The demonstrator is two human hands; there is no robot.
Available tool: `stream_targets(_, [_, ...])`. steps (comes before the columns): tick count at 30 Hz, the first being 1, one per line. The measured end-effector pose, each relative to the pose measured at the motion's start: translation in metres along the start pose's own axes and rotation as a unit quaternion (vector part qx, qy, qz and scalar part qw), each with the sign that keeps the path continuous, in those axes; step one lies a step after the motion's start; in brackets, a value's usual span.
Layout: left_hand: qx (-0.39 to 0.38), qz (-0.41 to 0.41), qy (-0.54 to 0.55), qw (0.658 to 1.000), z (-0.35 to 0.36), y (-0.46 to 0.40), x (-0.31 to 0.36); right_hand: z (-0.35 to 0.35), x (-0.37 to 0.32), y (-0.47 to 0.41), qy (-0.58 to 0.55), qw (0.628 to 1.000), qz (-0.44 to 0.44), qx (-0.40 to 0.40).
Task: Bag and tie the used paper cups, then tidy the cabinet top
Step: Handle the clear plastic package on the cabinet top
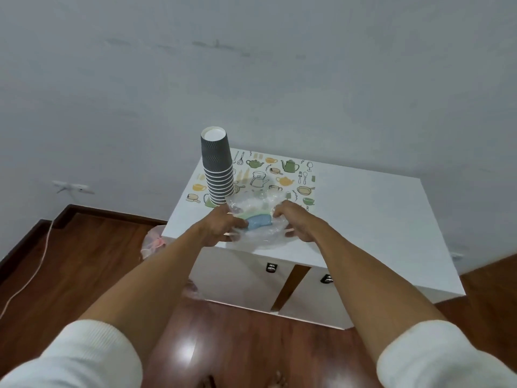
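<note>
No words, numbers, brand names or labels can be read anywhere: the printed mat on the white cabinet top carries only drawings of teapots, cups, pans and utensils, and the stack of dark ribbed paper cups shows no lettering.

Printed kitchenware mat on cabinet's far-left corner. White cable across wood floor. Wall outlet left. Pinkish bag beside cabinet.
</note>
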State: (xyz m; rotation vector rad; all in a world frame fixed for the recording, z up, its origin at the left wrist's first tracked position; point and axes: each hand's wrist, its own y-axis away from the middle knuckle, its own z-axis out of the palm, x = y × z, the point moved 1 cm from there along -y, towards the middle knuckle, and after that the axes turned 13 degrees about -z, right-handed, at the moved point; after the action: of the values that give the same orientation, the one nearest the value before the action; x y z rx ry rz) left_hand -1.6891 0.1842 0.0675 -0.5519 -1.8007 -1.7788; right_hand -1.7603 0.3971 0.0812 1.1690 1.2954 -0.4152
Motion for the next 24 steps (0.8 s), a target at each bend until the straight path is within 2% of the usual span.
stream_targets(2, [-0.003, -0.003, 0.008, 1.000, -0.015, 0.004, -0.011, 0.014, 0.005, 0.006, -0.058, 0.996, 0.036, -0.052])
stream_targets(5, [-0.008, -0.002, -0.003, 1.000, -0.043, 0.015, -0.024, 0.039, 0.009, 0.010, -0.072, 0.994, 0.019, -0.078])
stream_targets(11, [-0.007, 0.005, 0.025, 1.000, -0.145, 0.029, -0.055, 0.132, -0.006, 0.005, -0.080, 0.996, -0.031, -0.020])
stream_targets(18, [0.071, 0.017, 0.083, 0.994, -0.294, 0.042, -0.097, 0.279, -0.034, -0.018, -0.073, 0.991, -0.099, 0.053])
stream_targets(24, [0.131, 0.019, 0.092, 0.987, -0.361, 0.026, -0.122, 0.367, -0.019, -0.052, -0.006, 0.996, -0.070, 0.054])
